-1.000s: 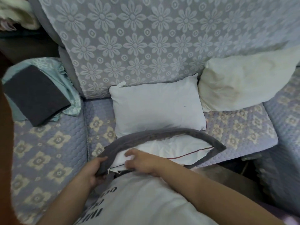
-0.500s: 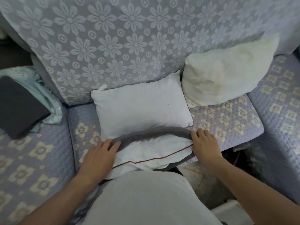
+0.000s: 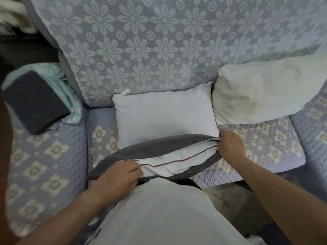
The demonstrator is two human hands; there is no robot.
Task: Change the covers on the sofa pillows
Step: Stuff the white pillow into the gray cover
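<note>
- Left hand (image 3: 117,175): pinching near edge of grey cover (image 3: 159,147).
- Right hand (image 3: 230,147): gripping cover's far corner.
- Between hands: pillow insert (image 3: 177,160), half exposed.
- Risk: insert bunching, seam strain from uneven pull.

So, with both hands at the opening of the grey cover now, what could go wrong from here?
1. The white pillow with its red line bulges out of the grey cover; closing the opening could pinch its fabric.
2. The right hand grips only the corner and the left hand the other end, so the pillow may bunch up unevenly inside.
3. The pillow lies at the seat edge against the person's body and might slide to the floor.
</note>
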